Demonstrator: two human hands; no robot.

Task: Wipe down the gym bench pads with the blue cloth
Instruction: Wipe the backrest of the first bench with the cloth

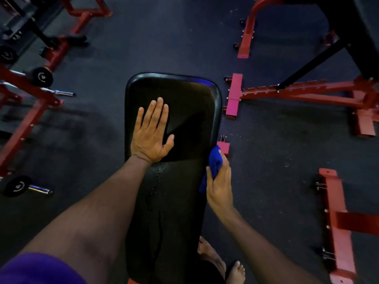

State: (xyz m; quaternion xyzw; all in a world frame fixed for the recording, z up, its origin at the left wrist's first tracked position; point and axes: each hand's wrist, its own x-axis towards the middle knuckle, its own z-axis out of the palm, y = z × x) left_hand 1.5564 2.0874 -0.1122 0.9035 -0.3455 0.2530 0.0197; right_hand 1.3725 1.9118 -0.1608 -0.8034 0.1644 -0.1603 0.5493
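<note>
1. Right hand (219,187) grips the bunched blue cloth (214,162) against the pad's right edge.
2. Left hand (152,133) rests flat, fingers straight, on the bench pad (192,111).
3. Cloth: soft and light; best held bunched.

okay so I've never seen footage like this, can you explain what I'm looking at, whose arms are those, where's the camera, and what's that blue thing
There is no machine here: the arms belong to a person, and the one picture comes from a wide-angle camera worn on their head, looking forward and down. That is why the arms reach in from the bottom.

The long black shape in the middle is a padded gym bench. The left hand lies flat on the pad with straight fingers. The right hand grips a bunched blue cloth against the bench's right edge. Small water droplets sit on the pad just below the left wrist.

Around it are dark floor, red metal frames and barbell ends with black plates. The person's bare feet show at the bottom.
</note>
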